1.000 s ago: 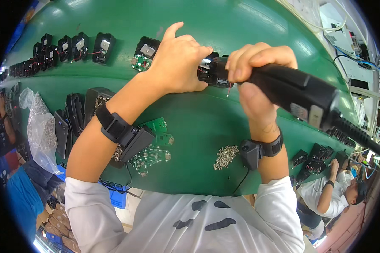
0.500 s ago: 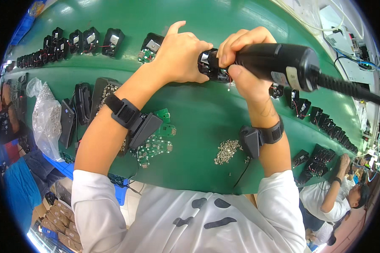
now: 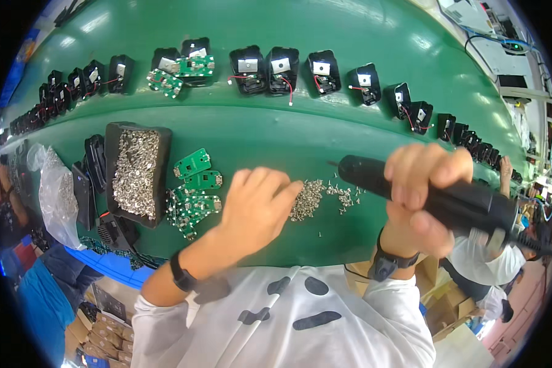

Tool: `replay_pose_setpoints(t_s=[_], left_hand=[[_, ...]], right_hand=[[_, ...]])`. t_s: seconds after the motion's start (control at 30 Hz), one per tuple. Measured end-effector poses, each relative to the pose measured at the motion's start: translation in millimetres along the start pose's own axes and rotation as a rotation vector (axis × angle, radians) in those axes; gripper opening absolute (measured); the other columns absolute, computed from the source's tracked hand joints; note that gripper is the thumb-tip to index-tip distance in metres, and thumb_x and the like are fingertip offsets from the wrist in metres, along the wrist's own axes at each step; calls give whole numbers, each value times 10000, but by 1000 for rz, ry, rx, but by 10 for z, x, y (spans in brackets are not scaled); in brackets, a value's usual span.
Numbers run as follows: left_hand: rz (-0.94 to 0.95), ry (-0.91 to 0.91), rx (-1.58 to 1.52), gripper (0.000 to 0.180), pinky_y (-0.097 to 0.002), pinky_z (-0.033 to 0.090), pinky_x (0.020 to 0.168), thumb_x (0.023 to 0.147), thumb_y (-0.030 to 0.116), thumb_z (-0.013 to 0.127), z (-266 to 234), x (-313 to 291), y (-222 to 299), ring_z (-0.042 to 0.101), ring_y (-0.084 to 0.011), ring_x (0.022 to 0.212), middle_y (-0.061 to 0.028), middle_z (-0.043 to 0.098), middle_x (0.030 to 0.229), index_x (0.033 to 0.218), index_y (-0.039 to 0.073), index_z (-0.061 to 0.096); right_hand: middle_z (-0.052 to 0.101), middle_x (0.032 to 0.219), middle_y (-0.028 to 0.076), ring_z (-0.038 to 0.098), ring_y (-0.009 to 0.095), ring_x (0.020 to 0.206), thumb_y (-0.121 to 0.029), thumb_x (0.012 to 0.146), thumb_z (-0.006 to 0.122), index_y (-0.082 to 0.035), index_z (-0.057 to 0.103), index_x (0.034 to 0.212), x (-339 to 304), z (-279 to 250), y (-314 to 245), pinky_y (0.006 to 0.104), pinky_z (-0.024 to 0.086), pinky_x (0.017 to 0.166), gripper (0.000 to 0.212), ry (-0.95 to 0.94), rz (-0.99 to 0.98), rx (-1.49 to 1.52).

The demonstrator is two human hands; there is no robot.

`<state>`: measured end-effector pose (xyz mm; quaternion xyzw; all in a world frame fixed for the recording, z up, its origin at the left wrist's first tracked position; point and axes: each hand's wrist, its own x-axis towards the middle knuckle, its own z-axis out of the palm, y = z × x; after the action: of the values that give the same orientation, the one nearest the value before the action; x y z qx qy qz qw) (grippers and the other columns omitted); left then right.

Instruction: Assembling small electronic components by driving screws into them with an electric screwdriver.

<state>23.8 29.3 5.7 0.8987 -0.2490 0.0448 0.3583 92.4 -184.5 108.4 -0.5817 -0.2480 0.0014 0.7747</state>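
Note:
My right hand [image 3: 428,178] grips a black electric screwdriver [image 3: 472,205], whose thin bit points left above the small screws. At the left edge of a loose pile of silver screws [image 3: 306,201] is my left hand [image 3: 256,205], its fingers curled together. Whatever those fingertips may hold is hidden. Green circuit boards [image 3: 193,205] lie in a heap to the left of that hand. Beyond both hands stands a row of open black housings [image 3: 282,70], with metal plates and red-black wires inside. Two housings at the row's left have green boards [image 3: 193,66] on them.
A black tray [image 3: 164,172] full of screws sits left of the boards. Farther left are a clear plastic bag [image 3: 58,196] of small parts and dark plastic pieces [image 3: 95,159]. A cable trails from the screwdriver's rear. Another person [image 3: 481,260] works at the right.
Both hands have left the black housing and come back toward me, the left to the screw pile. The screwdriver has moved right and nearer. My view has shifted too.

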Motion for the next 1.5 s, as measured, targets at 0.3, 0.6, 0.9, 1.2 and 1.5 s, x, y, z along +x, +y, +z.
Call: replay_pose_setpoints(t_s=[0.3, 0.6, 0.9, 1.2, 1.5], left_hand=[[33, -50, -41, 198, -347, 384, 620, 699, 100, 778, 197, 96, -94, 529, -208, 725, -12, 551, 811, 872, 86, 683], [-732, 87, -1095, 154, -247, 530, 670, 849, 17, 702, 55, 139, 1, 673, -127, 755, -90, 709, 919, 999, -1, 669], [-988, 299, -1773, 237, -301, 552, 686, 961, 207, 606, -13, 255, 40, 699, -203, 758, -150, 704, 968, 1076, 4, 646], [-977, 241, -1906, 246, -282, 517, 570, 969, 303, 594, -21, 274, 101, 679, -166, 635, -100, 701, 771, 913, 65, 625], [-1098, 67, -1952, 258, -265, 471, 484, 936, 301, 622, -158, 348, 11, 618, -169, 521, -76, 651, 671, 895, 46, 614]], right_hand=[[620, 761, 19, 597, 180, 641, -57, 713, 769, -104, 531, 1046, -185, -25, -64, 359, 477, 681, 413, -25, -68, 23], [638, 778, -10, 628, 160, 642, -47, 732, 765, -140, 532, 1050, -157, 69, -113, 332, 506, 643, 405, -47, -135, 85], [654, 770, -45, 627, 97, 671, -67, 699, 767, -156, 572, 1014, -52, 209, -106, 266, 493, 709, 381, -89, -163, 157], [661, 782, -41, 633, 105, 677, -51, 695, 757, -150, 569, 1031, -36, 228, -36, 278, 503, 715, 397, -87, -173, 172], [612, 799, -46, 598, 116, 686, -97, 729, 750, -155, 542, 1085, 126, 178, 13, 297, 465, 703, 416, -121, -163, 152]])
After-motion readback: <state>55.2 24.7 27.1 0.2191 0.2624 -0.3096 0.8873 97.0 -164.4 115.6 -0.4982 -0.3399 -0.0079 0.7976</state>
